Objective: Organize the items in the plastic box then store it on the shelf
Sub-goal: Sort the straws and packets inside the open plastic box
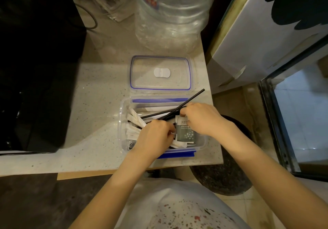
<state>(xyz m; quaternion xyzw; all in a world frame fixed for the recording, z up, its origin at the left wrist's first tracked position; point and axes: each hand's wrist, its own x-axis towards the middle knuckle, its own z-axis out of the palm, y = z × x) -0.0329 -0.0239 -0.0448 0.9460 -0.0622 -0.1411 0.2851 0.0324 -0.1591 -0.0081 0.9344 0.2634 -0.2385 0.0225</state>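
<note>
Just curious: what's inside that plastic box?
The box holds white paper-wrapped sticks, black straws, one poking over the rim, and a grey sachet. Both hands, left and right, cover the middle, so anything beneath them is hidden.

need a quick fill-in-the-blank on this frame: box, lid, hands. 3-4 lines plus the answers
1. The lid lies on the counter, just behind the ____.
2. Both hands, the left hand and the right hand, reach ____ the clear plastic box.
3. A long black straw sticks out over the box's far ____ corner.
4. The big clear water bottle stands behind the ____.

Missing words: box; into; right; lid
</note>
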